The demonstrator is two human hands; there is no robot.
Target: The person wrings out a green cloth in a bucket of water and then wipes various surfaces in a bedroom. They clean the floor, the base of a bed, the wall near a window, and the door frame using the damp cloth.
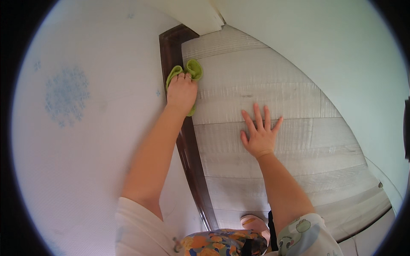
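My left hand (182, 93) is closed around a green cloth (194, 68), pressing it against the dark brown baseboard (189, 149) at the foot of the left wall. Folds of the cloth stick out past the fingers at the far side, and a corner shows beside the wrist. Part of the cloth is hidden under the hand. My right hand (260, 135) lies flat on the grey wood-look floor (239, 102) with its fingers spread and nothing in it.
On the left rises a white wall (115, 106) with pale blue snowflake patterns. A pale panel (333, 55) bounds the floor on the right, and a white corner piece (192, 15) stands at the far end. A pink slipper (252, 222) shows near my body.
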